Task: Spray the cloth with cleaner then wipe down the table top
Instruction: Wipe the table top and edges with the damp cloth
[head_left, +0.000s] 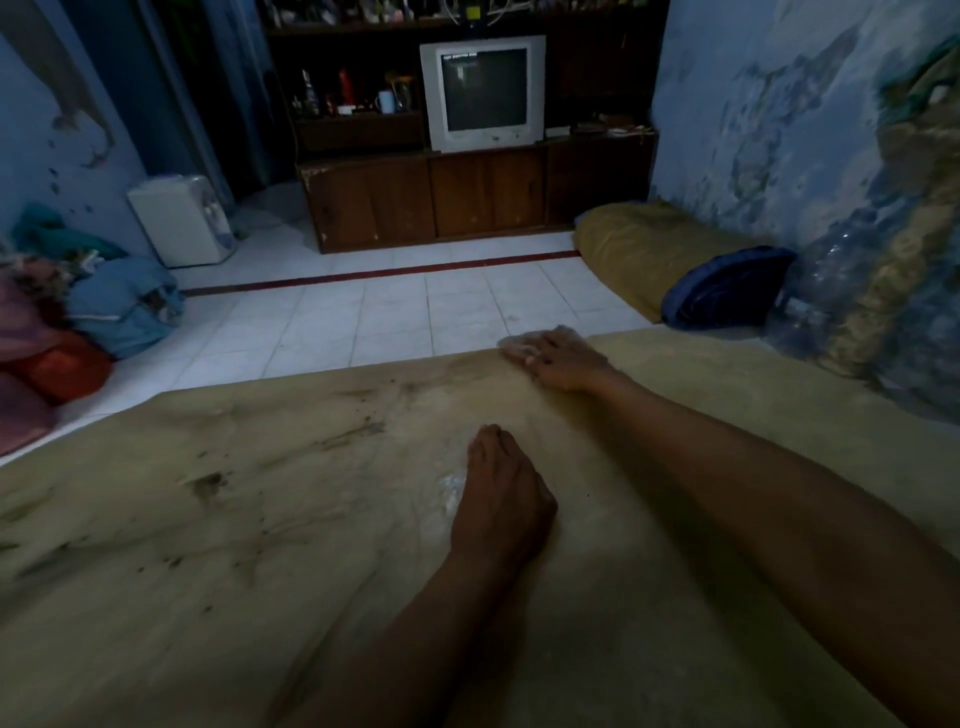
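The tan table top (322, 519) fills the lower half of the view and carries dark smears and specks on its left and middle. My right hand (563, 361) reaches to the far edge and presses down on a small pale cloth (514, 344), which shows under the fingertips. My left hand (506, 499) rests on the middle of the table with its fingers bunched together and pointing away. A small glossy, wet-looking patch (451, 488) lies just left of that hand. No spray bottle is in view.
Beyond the table's far edge is a white tiled floor (395, 312). A dark wooden cabinet (467, 197) with a television (485, 93) stands at the back. Bundled clothes (119, 304) lie at left. A yellow cushion (639, 244) and a blue bag (727, 286) lie at right.
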